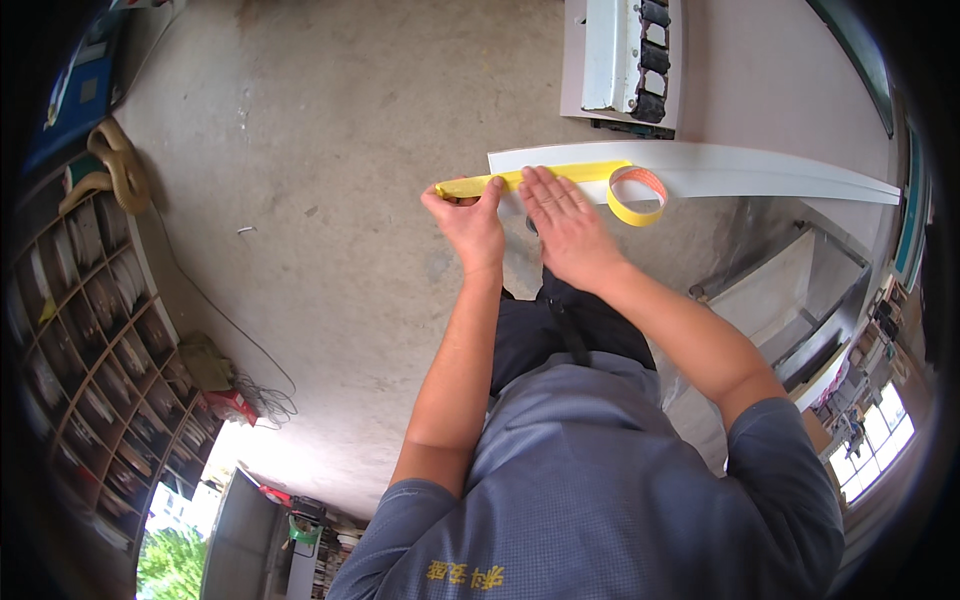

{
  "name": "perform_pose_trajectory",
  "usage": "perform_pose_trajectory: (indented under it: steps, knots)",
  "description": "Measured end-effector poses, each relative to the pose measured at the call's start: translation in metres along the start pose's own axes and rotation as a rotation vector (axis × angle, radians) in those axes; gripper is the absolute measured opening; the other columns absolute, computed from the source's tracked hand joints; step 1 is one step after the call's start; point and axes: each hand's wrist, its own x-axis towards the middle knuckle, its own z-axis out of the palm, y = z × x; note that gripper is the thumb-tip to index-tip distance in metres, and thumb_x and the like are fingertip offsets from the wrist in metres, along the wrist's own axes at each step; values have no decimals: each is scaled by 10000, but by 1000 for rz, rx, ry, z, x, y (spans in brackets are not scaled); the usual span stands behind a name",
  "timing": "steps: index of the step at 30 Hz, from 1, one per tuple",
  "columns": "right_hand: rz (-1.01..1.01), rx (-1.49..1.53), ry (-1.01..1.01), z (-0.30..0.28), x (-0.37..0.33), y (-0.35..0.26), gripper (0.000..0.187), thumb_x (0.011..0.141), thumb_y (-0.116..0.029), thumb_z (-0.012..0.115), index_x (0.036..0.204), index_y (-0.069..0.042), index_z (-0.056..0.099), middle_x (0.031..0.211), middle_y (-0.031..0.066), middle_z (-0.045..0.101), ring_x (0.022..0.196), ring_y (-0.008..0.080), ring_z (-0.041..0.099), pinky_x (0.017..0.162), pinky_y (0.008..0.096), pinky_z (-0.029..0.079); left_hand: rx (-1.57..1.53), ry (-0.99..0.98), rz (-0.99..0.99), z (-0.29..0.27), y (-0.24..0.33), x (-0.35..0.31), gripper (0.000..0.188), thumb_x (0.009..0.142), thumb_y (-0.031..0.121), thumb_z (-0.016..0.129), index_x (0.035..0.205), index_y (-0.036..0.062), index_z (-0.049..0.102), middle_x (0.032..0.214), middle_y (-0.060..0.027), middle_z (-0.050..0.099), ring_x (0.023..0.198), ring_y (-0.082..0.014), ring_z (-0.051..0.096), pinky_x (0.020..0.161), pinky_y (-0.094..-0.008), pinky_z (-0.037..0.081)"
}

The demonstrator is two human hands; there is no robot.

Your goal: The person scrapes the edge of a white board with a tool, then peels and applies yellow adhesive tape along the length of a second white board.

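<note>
A long white panel [725,172] stretches from in front of me off to the right. Yellow tape [598,172] runs along its near left part and past its left end. The tape roll [634,217], yellow outside with a reddish inner core, still hangs from the strip's right end. My left hand [474,230] grips the tape's left end, thumb on top and fingers curled beneath. Lying flat on the strip, my right hand [578,235] has its fingers stretched out and holds nothing. What lies under its palm is hidden.
Beyond the panel at the upper right stands a white machine part [612,55] with black blocks. A frame [790,290] sits below the panel on the right. Shelving with many slots [95,400] lines the left, and a cable [215,302] trails over the concrete floor [330,120].
</note>
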Motion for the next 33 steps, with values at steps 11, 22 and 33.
perform_pose_trajectory:
  steps: [11, 22, 33]
  knots:
    - [106, 18, 104, -41, 4, 13, 787, 821, -236, 791, 1489, 26, 468, 1628, 206, 383, 1537, 342, 343, 1278, 459, 268, -299, -86, -270, -22, -2, 16, 164, 1046, 117, 634, 1084, 20, 507, 885, -42, 604, 761, -117, 625, 778, -330, 633]
    - [-36, 113, 101, -24, 59, 26, 861, 655, -223, 875, 1418, -21, 528, 1342, 164, 586, 1269, 362, 550, 1111, 482, 431, -377, -243, -462, -38, -33, 42, 154, 1068, 167, 606, 1040, 16, 614, 797, -4, 607, 718, -110, 638, 796, -340, 647]
    - [-53, 74, 112, -15, 62, 28, 890, 630, -222, 884, 1420, -19, 529, 1340, 178, 599, 1249, 386, 563, 1088, 494, 443, -961, -455, -685, 16, -98, 16, 242, 1063, 263, 609, 1175, 54, 654, 1106, -58, 739, 987, -177, 725, 896, -348, 597]
